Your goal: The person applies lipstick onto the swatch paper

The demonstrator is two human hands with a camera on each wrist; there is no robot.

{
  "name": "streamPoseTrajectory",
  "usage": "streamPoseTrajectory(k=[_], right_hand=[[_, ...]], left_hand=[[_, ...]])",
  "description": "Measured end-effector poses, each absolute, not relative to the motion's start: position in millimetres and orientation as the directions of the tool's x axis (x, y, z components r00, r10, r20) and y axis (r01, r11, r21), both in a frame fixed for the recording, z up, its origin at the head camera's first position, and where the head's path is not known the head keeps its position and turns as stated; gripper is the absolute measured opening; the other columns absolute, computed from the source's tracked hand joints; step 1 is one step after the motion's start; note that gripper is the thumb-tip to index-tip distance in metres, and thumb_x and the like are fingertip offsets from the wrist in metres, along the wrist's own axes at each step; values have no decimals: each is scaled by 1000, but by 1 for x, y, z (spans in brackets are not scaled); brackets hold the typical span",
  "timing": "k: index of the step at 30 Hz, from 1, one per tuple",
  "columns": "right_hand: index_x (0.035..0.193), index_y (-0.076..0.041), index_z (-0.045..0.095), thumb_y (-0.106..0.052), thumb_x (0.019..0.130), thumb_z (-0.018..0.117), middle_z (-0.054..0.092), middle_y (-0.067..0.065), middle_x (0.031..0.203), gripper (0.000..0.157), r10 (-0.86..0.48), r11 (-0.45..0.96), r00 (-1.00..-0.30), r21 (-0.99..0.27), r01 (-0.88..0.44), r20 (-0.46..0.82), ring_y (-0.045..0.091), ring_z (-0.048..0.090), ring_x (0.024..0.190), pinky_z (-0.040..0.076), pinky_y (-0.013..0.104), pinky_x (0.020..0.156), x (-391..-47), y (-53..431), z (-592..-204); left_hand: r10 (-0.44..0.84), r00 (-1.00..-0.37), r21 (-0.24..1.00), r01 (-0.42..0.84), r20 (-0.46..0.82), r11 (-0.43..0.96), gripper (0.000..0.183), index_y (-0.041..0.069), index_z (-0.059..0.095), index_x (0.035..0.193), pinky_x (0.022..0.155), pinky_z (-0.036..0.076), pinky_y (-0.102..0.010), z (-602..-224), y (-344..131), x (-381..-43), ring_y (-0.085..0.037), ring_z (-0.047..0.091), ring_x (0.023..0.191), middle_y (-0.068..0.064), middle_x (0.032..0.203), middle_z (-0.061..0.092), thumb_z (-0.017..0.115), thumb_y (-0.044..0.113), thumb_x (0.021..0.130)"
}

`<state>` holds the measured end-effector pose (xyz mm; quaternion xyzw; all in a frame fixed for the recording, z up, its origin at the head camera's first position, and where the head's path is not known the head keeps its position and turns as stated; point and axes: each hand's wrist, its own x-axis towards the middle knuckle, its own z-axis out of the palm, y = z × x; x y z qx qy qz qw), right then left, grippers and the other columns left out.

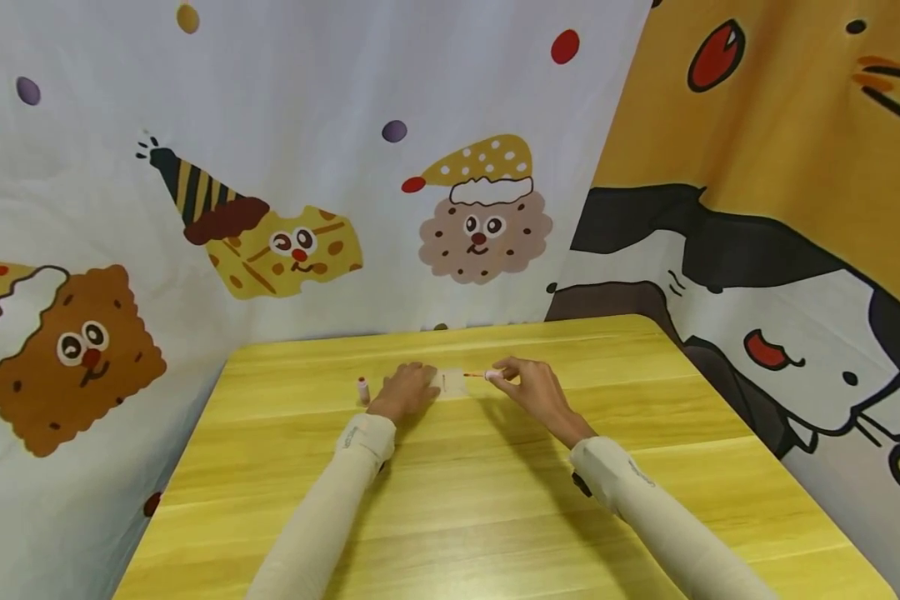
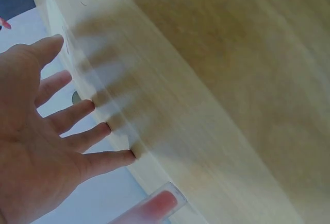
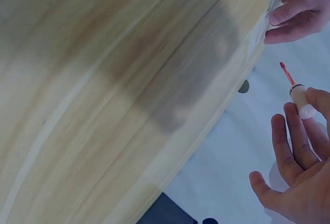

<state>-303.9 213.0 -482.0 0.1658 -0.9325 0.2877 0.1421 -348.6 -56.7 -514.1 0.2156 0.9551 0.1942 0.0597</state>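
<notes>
My right hand (image 1: pixel 534 385) pinches the pale cap of a lip gloss applicator (image 1: pixel 492 376) between thumb and fingers. Its red-coated tip (image 3: pixel 285 71) points left, toward a small white sheet of paper (image 1: pixel 453 383) on the table. A short dark reddish mark shows on that paper. With fingers spread and fairly straight, my left hand (image 1: pixel 403 390) rests at the paper's left edge, fingertips down on the surface. Just left of it stands the lip gloss tube (image 1: pixel 363 390), upright and without its applicator; the left wrist view shows its clear wall and red contents (image 2: pixel 161 203).
The wood-grain table (image 1: pixel 450 500) has rounded far corners. Behind its far edge hangs a white cloth (image 1: pixel 307 100) with cartoon food prints, and an orange printed cloth (image 1: pixel 780 125) hangs at the right.
</notes>
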Motion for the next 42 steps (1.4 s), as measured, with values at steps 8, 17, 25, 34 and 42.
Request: streamPoseTrajectory(k=[8, 17, 25, 34, 42], right_hand=[[116, -12, 79, -30, 99, 74, 79, 2, 103, 25, -236, 758, -894, -503, -415, 382, 21, 74, 88, 57, 35, 63, -300, 219, -483], [116, -12, 80, -29, 99, 75, 78, 3, 105, 25, -239, 741, -897, -527, -416, 373, 25, 74, 92, 58, 40, 69, -299, 216, -481], [115, -15, 80, -32, 98, 75, 79, 1, 104, 24, -252, 742, -893, -518, -426, 374, 21, 73, 91, 53, 31, 62, -296, 214, -480], [115, -16, 79, -33, 99, 74, 78, 1, 104, 24, -251, 752, -886, -497, -432, 391, 22, 73, 90, 49, 31, 55, -297, 216, -473], [117, -17, 79, -34, 99, 74, 78, 0, 105, 25, -251, 739, -884, -512, -438, 395, 22, 73, 93, 50, 30, 56, -301, 216, -471]], left_hand=[[404, -915, 385, 372, 0, 845, 54, 11, 50, 154, 118, 26, -68, -513, -64, -345, -37, 39, 148, -14, 159, 46, 60, 36, 107], [410, -909, 288, 414, 80, 863, 55, 13, 57, 148, 117, 28, -68, -480, -74, -338, -37, 45, 143, -10, 151, 55, 68, 41, 102], [378, -919, 298, 393, 108, 870, 54, 11, 60, 145, 116, 29, -67, -474, -97, -326, -37, 49, 139, -12, 146, 60, 70, 41, 101], [358, -919, 293, 392, 165, 872, 56, 9, 61, 144, 113, 35, -66, -470, -124, -317, -39, 52, 137, -14, 145, 61, 71, 41, 100], [341, -917, 308, 393, 208, 866, 56, 5, 62, 142, 99, 52, -56, -465, -147, -310, -28, 73, 101, -16, 131, 68, 75, 36, 98]])
